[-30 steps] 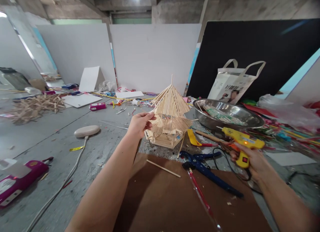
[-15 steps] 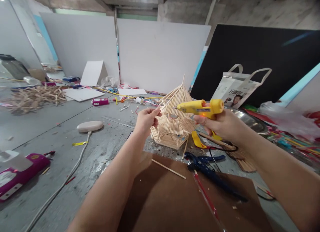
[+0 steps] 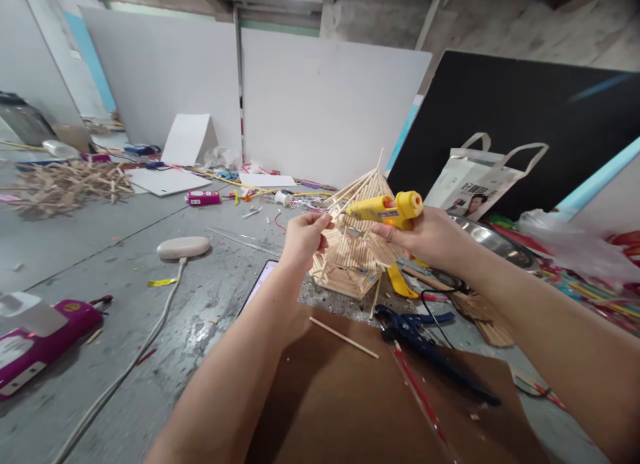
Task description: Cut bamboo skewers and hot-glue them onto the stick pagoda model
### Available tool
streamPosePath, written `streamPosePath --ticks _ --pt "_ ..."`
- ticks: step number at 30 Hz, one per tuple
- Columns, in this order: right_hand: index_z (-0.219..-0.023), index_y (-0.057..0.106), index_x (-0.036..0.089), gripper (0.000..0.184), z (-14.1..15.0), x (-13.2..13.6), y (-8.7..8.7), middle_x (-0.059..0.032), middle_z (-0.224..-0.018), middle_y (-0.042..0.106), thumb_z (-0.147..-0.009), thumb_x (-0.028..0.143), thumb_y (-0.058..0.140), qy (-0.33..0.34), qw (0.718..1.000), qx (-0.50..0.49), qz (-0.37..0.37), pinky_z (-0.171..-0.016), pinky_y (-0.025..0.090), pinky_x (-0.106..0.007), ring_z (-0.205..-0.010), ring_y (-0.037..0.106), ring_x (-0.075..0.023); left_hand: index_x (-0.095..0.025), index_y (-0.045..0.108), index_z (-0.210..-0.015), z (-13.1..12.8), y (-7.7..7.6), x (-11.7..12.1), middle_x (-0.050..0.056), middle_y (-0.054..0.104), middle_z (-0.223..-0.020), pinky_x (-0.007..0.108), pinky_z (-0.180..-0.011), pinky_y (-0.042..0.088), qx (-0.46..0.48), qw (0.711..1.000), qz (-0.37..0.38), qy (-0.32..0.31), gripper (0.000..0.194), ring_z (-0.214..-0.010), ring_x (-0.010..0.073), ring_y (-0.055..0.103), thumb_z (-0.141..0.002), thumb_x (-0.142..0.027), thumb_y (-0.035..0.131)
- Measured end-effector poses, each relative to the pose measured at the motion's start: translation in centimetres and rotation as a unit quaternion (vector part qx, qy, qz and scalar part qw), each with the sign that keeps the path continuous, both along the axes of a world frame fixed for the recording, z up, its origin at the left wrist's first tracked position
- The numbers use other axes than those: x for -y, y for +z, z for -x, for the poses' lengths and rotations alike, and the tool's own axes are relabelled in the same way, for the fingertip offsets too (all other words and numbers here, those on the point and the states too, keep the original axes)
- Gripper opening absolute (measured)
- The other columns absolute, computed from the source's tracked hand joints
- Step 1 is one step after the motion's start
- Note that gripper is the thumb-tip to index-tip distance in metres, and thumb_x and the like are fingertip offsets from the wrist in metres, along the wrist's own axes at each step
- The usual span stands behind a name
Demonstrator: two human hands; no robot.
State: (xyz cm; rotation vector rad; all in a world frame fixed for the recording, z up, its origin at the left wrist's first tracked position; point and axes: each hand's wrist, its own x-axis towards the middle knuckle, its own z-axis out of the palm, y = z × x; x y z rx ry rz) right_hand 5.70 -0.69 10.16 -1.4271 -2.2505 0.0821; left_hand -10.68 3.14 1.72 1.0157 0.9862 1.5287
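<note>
My right hand point(image 3: 433, 234) grips a yellow hot glue gun point(image 3: 375, 209), its nozzle pointing left. An orange light glows on the gun's body. My left hand point(image 3: 306, 237) is closed in a pinch just left of the nozzle, on what looks like a thin wooden stick, mostly hidden by the fingers. Right behind both hands stands a small tiered pavilion model point(image 3: 345, 284) of wooden sticks with a pointed roof, partly covered by hands and gun. A loose wooden stick point(image 3: 344, 337) lies on the brown board point(image 3: 325, 404) in front of me.
Dark blue cutters point(image 3: 435, 351) lie on the board's right side, beside a red strip in clear wrapping point(image 3: 420, 397). A phone point(image 3: 260, 284) shows behind my left forearm. Left are a white charger point(image 3: 183, 248), a magenta power strip point(image 3: 50, 344) and a stick pile point(image 3: 70, 184). A metal bowl point(image 3: 493, 241) stands right.
The glue gun and my right hand have moved left, bringing the nozzle closer to my left fingertips. My left hand has shifted slightly right. The phone has come into sight.
</note>
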Motion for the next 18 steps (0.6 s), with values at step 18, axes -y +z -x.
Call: streamPosePath --ticks 18 --pt "-0.091 0.062 0.018 0.041 -0.40 -0.50 -0.48 -0.0032 -0.082 0.064 -0.068 0.050 0.051 -0.008 1.000 0.003 0.003 -0.073 0.044 -0.033 -0.080 0.058 -0.0200 -0.010 0.056 -0.066 -0.18 -0.10 -0.16 0.001 0.060 -0.064 0.017 -0.028 0.026 -0.018 1.000 0.000 0.006 0.016 -0.027 0.0000 0.037 -0.074 -0.024 0.055"
